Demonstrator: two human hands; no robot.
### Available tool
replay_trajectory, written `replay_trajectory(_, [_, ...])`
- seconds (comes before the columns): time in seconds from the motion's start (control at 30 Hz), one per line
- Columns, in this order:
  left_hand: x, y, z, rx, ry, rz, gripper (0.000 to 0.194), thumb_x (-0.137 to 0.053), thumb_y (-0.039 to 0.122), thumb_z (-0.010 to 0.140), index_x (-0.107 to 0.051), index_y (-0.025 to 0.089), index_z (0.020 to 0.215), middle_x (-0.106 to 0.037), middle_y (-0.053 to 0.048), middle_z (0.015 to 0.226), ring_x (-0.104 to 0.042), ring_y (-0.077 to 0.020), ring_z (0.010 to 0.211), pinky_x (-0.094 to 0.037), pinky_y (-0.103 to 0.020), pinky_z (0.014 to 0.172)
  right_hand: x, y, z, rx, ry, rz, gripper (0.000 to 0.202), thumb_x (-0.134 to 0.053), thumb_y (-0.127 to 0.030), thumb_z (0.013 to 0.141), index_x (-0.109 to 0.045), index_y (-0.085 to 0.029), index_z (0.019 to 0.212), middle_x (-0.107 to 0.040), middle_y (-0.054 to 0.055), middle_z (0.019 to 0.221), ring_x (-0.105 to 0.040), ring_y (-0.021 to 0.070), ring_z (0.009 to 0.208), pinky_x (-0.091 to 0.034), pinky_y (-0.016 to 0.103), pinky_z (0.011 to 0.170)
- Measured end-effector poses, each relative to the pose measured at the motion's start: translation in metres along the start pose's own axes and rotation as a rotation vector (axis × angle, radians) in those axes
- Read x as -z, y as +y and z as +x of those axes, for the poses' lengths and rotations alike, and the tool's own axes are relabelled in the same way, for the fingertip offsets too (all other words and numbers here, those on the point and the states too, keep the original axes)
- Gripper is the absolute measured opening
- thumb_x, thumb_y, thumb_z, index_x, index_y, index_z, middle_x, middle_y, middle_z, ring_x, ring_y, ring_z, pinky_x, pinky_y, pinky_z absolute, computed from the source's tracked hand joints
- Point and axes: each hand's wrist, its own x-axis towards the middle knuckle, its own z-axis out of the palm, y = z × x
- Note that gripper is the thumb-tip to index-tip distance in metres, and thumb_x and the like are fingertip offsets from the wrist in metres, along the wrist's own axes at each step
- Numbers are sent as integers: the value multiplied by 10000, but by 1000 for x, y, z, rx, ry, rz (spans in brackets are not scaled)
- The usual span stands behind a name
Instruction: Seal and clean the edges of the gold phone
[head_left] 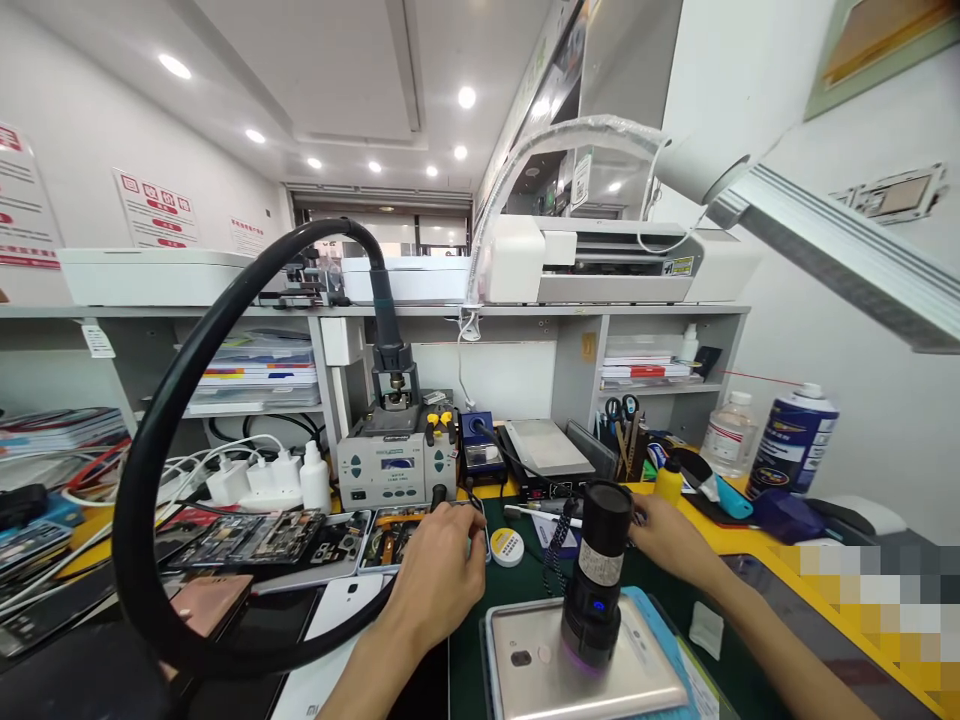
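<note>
My left hand [444, 560] is over the edge of a small tray of phone parts [388, 532], fingers curled down. Whatever lies under those fingers is hidden. A black flashlight-shaped lamp [598, 580] stands upright on a gold phone [525, 650], its lower rim glowing purple and a small blue light lit on its side. My right hand [667, 535] is just behind and to the right of this lamp. Its fingertips are mostly concealed by the lamp, so a hold cannot be made out. Close to my left hand sits a round white-and-yellow tin [507, 547].
A thick black hose [135, 480] loops across the left side from the hot air station [397, 468]. Opened phones [255, 540] lie at left. A spray can [793, 440], a clear bottle [729, 430] and a yellow bottle [667, 480] stand at right. A lamp arm [840, 250] hangs overhead.
</note>
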Motion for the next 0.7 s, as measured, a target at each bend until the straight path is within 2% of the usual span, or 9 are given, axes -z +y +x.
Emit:
replay_trajectory(0.2, [0, -1, 0, -6, 14, 13, 182, -482, 145, 923, -652, 196, 962, -683, -66, 927, -620, -243, 922, -466, -359, 802, -1, -13, 1, -25, -15, -20, 276, -551, -234, 876, -698, -137, 1089, -733, 139, 1116, -675, 311, 1060, -480, 339, 836])
replay_trajectory(0.43, [0, -2, -1, -17, 18, 17, 191, -474, 150, 924, -651, 188, 984, -696, -80, 954, -614, -248, 952, -462, -374, 825, 6, -24, -2, -19, -24, -26, 253, -519, -325, 933, -692, -166, 1030, -734, 132, 1117, -681, 305, 1060, -498, 344, 830])
replay_trajectory(0.7, [1, -2, 0, -20, 13, 20, 190, -469, 156, 925, -647, 186, 986, -692, -82, 949, -604, -257, 954, -460, -385, 827, 7, -26, -3, -19, -27, -45, 237, -546, -350, 920, -690, -169, 972, -737, 137, 1086, -692, 302, 1022, -497, 347, 820])
